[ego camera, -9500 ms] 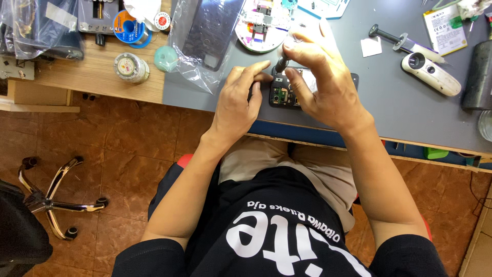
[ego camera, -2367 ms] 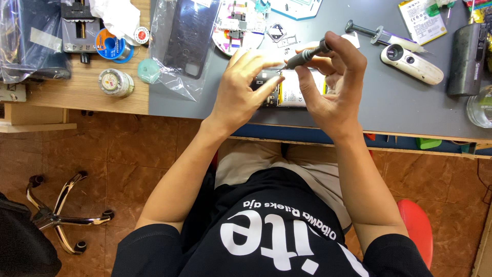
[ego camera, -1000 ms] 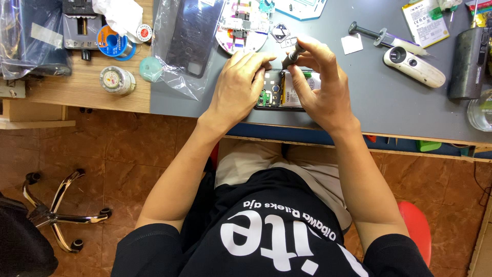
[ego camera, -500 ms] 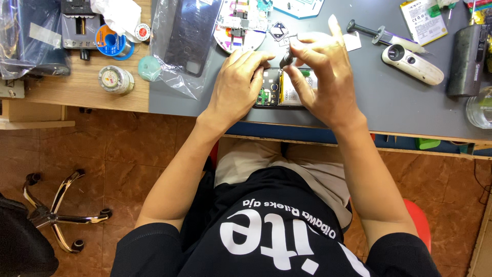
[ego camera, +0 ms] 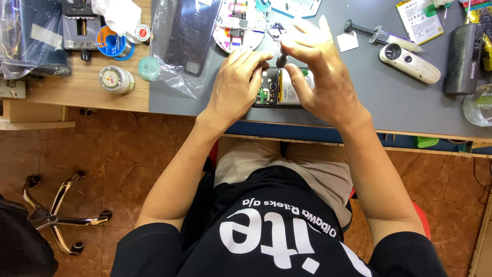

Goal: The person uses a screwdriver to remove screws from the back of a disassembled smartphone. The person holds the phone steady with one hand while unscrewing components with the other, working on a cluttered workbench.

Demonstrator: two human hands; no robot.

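Observation:
An opened phone (ego camera: 279,91) with its circuit board and battery exposed lies on the grey mat (ego camera: 389,97) near the front edge. My left hand (ego camera: 237,84) rests on the phone's left end and steadies it. My right hand (ego camera: 318,72) grips a dark screwdriver (ego camera: 281,59) upright, its tip down on the phone's board. My hands cover most of the phone.
A round parts tray (ego camera: 237,23) sits behind the phone. A dark back cover in a clear bag (ego camera: 187,36), solder spool (ego camera: 109,41) and small tin (ego camera: 116,79) lie left. A white handheld tool (ego camera: 410,62), syringe (ego camera: 371,32) and dark cylinder (ego camera: 462,51) lie right. A chair base (ego camera: 54,215) stands on the floor.
The screwdriver, raised sideways in my right hand earlier, has come down upright onto the phone. My left hand has stayed on the phone's left end.

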